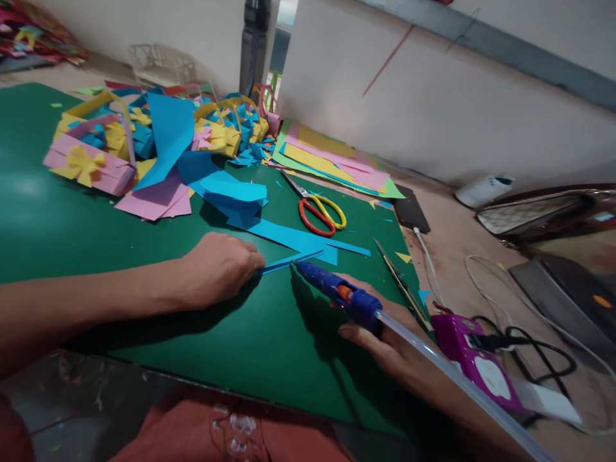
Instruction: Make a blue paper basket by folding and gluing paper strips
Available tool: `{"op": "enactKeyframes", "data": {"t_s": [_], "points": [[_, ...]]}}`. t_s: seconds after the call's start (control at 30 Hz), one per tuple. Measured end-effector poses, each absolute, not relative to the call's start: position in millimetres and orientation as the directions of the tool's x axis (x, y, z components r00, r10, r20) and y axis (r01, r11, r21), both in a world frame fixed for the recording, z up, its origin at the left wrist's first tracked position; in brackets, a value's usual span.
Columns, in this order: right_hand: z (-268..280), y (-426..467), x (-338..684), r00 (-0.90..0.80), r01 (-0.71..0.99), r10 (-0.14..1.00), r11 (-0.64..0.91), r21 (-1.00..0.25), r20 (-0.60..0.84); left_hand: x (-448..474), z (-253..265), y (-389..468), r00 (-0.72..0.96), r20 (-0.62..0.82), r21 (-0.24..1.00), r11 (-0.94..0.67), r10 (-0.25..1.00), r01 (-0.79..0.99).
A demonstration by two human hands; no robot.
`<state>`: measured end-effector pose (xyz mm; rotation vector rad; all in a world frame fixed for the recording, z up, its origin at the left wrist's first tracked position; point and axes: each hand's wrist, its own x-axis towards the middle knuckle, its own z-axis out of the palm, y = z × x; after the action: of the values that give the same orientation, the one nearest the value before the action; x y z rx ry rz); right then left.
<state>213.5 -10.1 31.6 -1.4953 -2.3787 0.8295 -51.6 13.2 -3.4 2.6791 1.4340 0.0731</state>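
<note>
My left hand (pixel 219 269) is closed on the near end of a narrow blue paper strip (pixel 282 264), which sticks out to the right just above the green table. In my right hand (pixel 380 340) is a blue hot glue gun (pixel 332 289), its nozzle at the strip; I cannot tell whether it touches. A long clear glue stick (pixel 447 372) runs out of the gun's back. Behind the strip lie curled blue paper pieces (pixel 231 186) and a flat blue strip (pixel 308 239). Scissors (pixel 317 212) with one red and one yellow handle rest beyond.
Small paper baskets (pixel 91 163) with paper bows stand at the back left. Coloured sheets (pixel 337 157) are stacked by the wall. A pointed tool (pixel 402 282) lies near the table's right edge. Further right are a phone (pixel 411 208), a purple power box (pixel 474 359) and cables.
</note>
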Motion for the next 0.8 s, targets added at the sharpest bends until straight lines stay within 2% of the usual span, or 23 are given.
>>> {"op": "enactKeyframes", "data": {"t_s": [0.43,0.8], "points": [[33.3,-12.1,211.0,-0.44,0.811,0.884,0.313,-0.495,-0.161,-50.5,0.1,16.6,0.532,-0.09,0.202,-0.507,0.842,0.838],[37.3,-11.0,215.7,-0.378,0.867,0.91,0.283,-0.409,-0.172,-50.6,-1.0,14.2,0.548,-0.069,0.212,-0.524,0.834,0.825]]}}
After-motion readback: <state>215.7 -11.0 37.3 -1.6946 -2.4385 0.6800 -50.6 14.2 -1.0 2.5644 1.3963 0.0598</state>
